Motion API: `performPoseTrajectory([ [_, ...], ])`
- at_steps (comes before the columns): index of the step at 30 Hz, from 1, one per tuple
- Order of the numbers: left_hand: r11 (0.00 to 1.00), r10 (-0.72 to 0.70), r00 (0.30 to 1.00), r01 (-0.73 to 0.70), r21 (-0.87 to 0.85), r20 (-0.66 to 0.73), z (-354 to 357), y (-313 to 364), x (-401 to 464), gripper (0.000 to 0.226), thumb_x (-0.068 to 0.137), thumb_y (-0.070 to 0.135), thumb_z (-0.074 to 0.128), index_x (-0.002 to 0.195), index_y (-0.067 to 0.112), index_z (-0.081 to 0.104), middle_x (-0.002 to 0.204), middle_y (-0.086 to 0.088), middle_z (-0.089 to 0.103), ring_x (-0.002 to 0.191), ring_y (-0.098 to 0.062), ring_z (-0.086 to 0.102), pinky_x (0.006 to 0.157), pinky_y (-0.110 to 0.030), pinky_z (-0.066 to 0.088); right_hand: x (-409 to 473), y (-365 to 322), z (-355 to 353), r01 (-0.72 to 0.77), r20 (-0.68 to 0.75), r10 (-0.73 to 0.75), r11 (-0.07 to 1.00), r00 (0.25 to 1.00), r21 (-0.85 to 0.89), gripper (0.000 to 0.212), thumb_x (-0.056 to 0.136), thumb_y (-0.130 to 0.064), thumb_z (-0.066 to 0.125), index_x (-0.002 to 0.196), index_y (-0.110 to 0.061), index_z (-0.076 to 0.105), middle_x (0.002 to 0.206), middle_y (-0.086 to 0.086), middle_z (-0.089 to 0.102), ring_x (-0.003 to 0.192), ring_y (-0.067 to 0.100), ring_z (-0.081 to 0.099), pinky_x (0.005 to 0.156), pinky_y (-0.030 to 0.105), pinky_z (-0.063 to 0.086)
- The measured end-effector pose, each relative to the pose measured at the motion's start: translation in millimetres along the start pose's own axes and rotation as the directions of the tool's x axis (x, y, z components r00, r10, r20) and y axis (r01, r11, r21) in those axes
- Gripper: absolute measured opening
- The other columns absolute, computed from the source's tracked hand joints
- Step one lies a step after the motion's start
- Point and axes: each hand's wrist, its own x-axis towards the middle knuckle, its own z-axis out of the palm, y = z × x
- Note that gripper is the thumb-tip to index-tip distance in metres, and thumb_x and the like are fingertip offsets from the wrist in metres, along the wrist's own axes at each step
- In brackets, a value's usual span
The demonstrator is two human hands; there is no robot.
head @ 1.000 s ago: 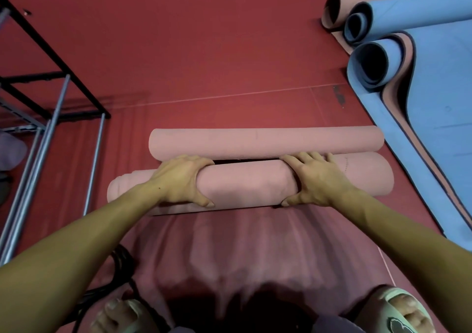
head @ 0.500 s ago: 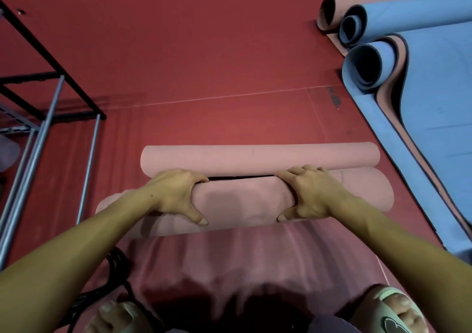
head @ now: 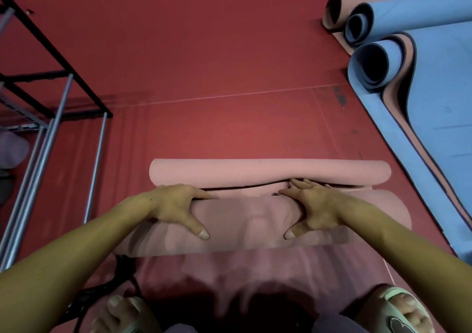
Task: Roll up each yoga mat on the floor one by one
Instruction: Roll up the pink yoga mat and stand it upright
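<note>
A pink yoga mat roll (head: 250, 222) lies across the red floor in front of me, its unrolled part (head: 229, 274) stretching back toward my feet. My left hand (head: 178, 207) grips the roll left of its middle, fingers over the far side and thumb on the near side. My right hand (head: 311, 210) grips it right of the middle the same way. Just beyond lies a second pink rolled mat (head: 268, 171), touching the first.
A black and grey metal rack (head: 46, 107) stands at the left. Blue mats (head: 439, 82), partly rolled, and one pink rolled mat (head: 337, 10) lie at the upper right. A black cable (head: 102, 289) runs by my left foot. My sandalled feet are at the bottom.
Both hands have shifted their hold over the top of the roll, thumbs spread lower on the near side. The roll has grown thicker and sits against the second pink roll.
</note>
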Motion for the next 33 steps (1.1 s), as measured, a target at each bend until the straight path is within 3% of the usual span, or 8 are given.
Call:
performPoseTrajectory([
  [5,0.988,-0.018,0.99,0.039,0.152,-0.137,-10.0,5.3,-1.4,0.101,0.058,0.081,0.083,0.147,0.047,0.051,0.16,0.021,0.035,0.146,-0.006,0.035,0.102,-0.038,0.04,4.4,7.1,-3.3,-0.006,-0.042,0.009,0.998,0.999,0.068,0.148,0.034,-0.109,0.05,0.163,-0.045,0.018,0.175,-0.003,-0.012,0.161,0.026,-0.011,0.126,0.065,0.015],
  [10,0.986,-0.065,0.949,0.109,0.126,-0.31,-23.2,-8.7,2.4,0.104,0.054,0.093,0.071,0.146,0.049,0.049,0.168,0.017,0.022,0.152,-0.017,0.033,0.108,-0.058,0.046,8.7,16.6,-9.4,0.045,-0.262,0.0,0.985,0.965,0.166,0.134,0.048,-0.11,0.042,0.159,-0.034,0.041,0.176,0.001,0.0,0.162,0.027,0.0,0.127,0.057,0.021],
  [13,0.988,-0.071,0.917,0.118,0.096,-0.392,-25.3,-9.7,2.5,0.085,0.072,0.081,0.073,0.147,0.048,0.049,0.173,0.014,0.013,0.155,-0.018,0.03,0.109,-0.055,0.045,17.4,20.1,-10.4,0.078,-0.38,0.005,0.976,0.925,0.202,0.116,0.063,-0.104,0.042,0.153,-0.031,0.051,0.175,0.005,0.008,0.16,0.031,0.017,0.127,0.048,0.026],
  [19,0.982,-0.018,0.891,0.101,0.159,-0.454,-25.4,-0.9,2.9,0.057,0.093,0.064,0.065,0.146,0.052,0.049,0.174,0.014,0.009,0.154,-0.019,0.031,0.103,-0.045,0.047,23.7,14.8,-13.6,0.156,-0.479,-0.052,0.971,0.876,0.18,0.056,0.091,-0.063,0.067,0.14,-0.038,0.062,0.174,0.016,0.012,0.152,0.03,0.037,0.115,0.038,0.039],
  [21,0.969,0.008,0.885,0.109,0.223,-0.466,-25.3,5.2,1.8,0.047,0.098,0.062,0.058,0.144,0.055,0.051,0.174,0.015,0.011,0.155,-0.017,0.03,0.105,-0.045,0.047,25.9,13.1,-12.8,0.135,-0.486,-0.039,0.977,0.873,0.165,0.048,0.094,-0.063,0.06,0.135,-0.039,0.067,0.173,0.018,0.014,0.157,0.029,0.029,0.118,0.041,0.039],
  [25,0.928,0.069,0.872,0.121,0.352,-0.484,-19.2,19.0,2.5,0.035,0.107,0.053,0.042,0.137,0.055,0.059,0.161,0.021,0.041,0.145,-0.013,0.045,0.103,-0.039,0.048,39.7,17.2,-6.3,0.051,-0.5,0.023,0.99,0.866,0.134,0.088,0.083,-0.095,0.009,0.137,-0.05,0.062,0.173,0.016,0.015,0.161,0.034,0.013,0.126,0.054,0.026],
  [29,0.898,0.06,0.866,0.171,0.406,-0.497,-8.7,27.8,4.7,0.056,0.094,0.055,0.023,0.131,0.042,0.064,0.132,0.017,0.064,0.118,-0.018,0.062,0.088,-0.039,0.051,33.5,7.2,-8.3,-0.018,-0.469,0.065,0.994,0.881,0.105,0.057,0.101,-0.068,0.018,0.141,-0.053,0.054,0.175,0.01,0.005,0.161,0.036,0.003,0.128,0.054,0.017],
  [33,0.865,0.064,0.868,0.197,0.461,-0.492,-0.5,28.2,5.7,0.083,0.077,0.094,0.037,0.128,0.033,0.058,0.124,0.009,0.069,0.11,-0.023,0.065,0.084,-0.041,0.047,31.7,5.2,-16.4,-0.031,-0.457,0.067,0.996,0.887,0.084,0.052,0.104,-0.064,0.019,0.143,-0.053,0.052,0.176,0.007,-0.002,0.161,0.037,-0.004,0.128,0.059,0.011],
])
